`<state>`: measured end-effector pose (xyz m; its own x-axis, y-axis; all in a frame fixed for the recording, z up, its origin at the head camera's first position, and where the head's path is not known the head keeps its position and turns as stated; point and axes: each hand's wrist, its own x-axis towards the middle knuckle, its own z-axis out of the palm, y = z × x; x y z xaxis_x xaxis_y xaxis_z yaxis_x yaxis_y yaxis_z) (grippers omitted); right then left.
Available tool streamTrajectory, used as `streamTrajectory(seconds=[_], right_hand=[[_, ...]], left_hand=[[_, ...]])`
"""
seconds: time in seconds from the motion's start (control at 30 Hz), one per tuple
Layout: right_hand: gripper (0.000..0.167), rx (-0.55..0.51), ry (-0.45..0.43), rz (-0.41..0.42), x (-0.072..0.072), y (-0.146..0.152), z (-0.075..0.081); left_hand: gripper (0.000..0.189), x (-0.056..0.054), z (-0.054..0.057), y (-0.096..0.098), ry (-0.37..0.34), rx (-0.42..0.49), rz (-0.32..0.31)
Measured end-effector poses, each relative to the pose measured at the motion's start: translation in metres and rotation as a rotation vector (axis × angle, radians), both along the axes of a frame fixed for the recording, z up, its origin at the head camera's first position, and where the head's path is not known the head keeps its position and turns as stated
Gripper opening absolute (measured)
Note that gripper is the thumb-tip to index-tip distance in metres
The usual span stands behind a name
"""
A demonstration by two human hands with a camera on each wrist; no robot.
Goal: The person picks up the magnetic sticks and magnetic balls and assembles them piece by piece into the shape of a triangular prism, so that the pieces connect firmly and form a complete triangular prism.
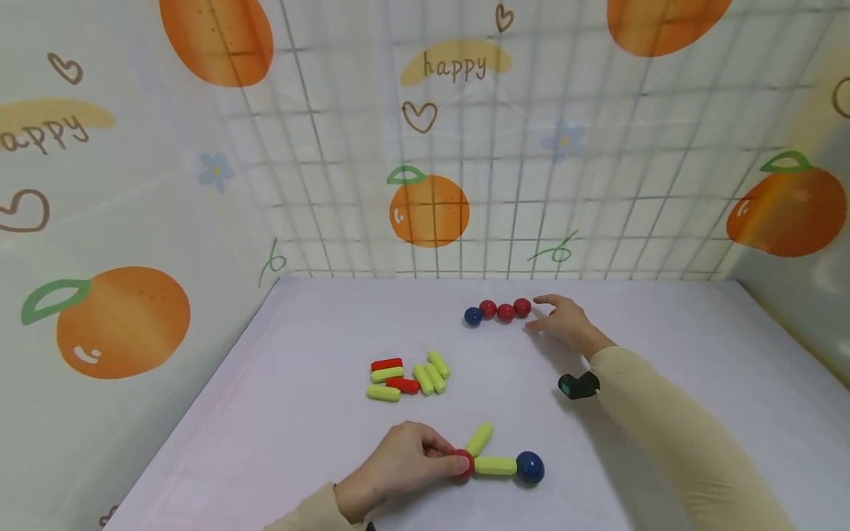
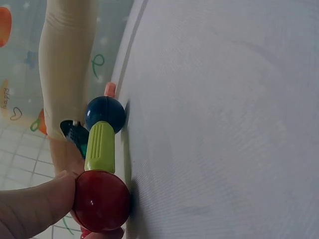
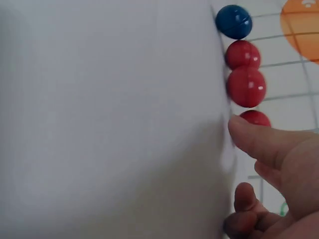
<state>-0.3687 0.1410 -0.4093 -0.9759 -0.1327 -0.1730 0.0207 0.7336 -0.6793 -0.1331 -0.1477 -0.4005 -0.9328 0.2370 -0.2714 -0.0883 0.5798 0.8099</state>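
Observation:
Near the front of the table, my left hand (image 1: pixel 405 461) pinches a red ball (image 2: pixel 102 200) between thumb and fingers. Two yellow-green rods fan out from that ball: one rod (image 1: pixel 479 439) points up and away, the other (image 1: pixel 495 466) runs right to a blue ball (image 1: pixel 530 467). Farther back, my right hand (image 1: pixel 564 322) reaches toward the right end of a row of balls, thumb and forefinger spread apart beside the last red ball (image 1: pixel 522 307). Two more red balls (image 1: pixel 505 313) and a blue ball (image 1: pixel 473 316) make up the rest of that row.
Left of centre on the white table (image 1: pixel 319 324) lie several loose rods, red (image 1: pixel 387 364) and yellow-green (image 1: pixel 383 393). A small dark device (image 1: pixel 579 385) sits at my right wrist. Behind the table hangs a fruit-printed curtain (image 1: pixel 345 147) over a wire grid.

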Motion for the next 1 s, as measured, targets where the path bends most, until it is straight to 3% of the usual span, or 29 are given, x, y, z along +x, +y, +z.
streamTrajectory(seconds=[0.17, 1.0], right_hand=[[0.072, 0.027, 0.039, -0.005, -0.004, -0.008, -0.003], [0.060, 0.035, 0.035, -0.036, -0.010, -0.022, 0.000]], left_hand=[[0.023, 0.001, 0.000, -0.002, 0.000, 0.000, -0.003], [0.024, -0.002, -0.001, -0.002, -0.008, 0.004, 0.000]])
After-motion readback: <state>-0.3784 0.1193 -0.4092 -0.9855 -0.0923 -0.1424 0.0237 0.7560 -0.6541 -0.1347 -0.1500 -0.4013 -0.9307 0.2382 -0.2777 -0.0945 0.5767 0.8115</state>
